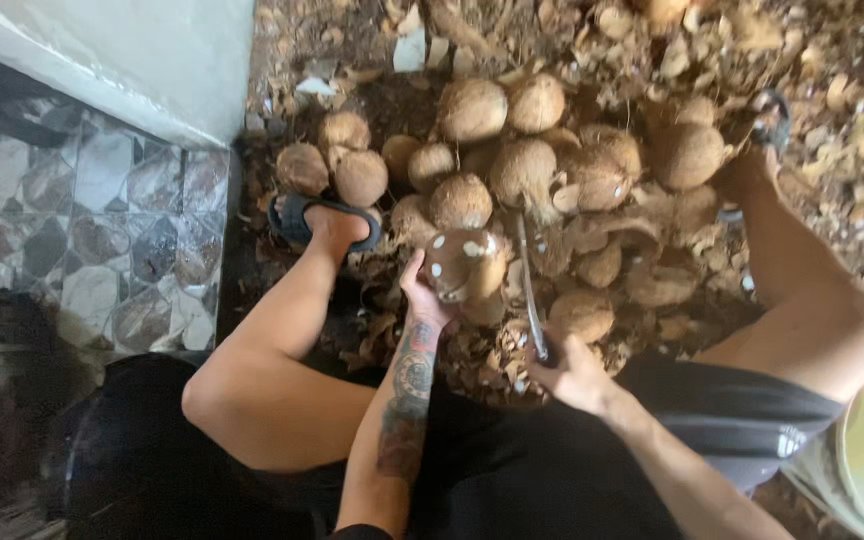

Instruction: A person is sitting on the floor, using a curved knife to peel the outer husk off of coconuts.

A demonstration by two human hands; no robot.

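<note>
Because the right hand (574, 375) is wrapped around the handle of a long curved blade (529, 285) whose edge runs up just beside the left hand (422, 292), a slip looks like the main danger: if the blade skids off the rounded shell, it could meet the left fingers or wrist, which sit close to its path. The right fingers are pressed together in a closed grip on the handle. The left fingers curl under and against the held coconut (464, 265), cupping it from the left side; how firmly is hard to tell, since motion softens that part of the view. A loose hold could let the nut roll or twist under the edge. Both bare knees flank the work, and the left foot in a dark sandal (322, 222) rests near the pile, so a dropped nut or blade could land on it.

That coconut sits at centre, just in front of the person, brown and roundish with pale chipped patches where husk or shell is cut away. Beyond it lies a heap of husked coconuts (472, 110) on ground littered with dry husk scraps (802, 60). Far left is a patterned tile floor (102, 200).
</note>
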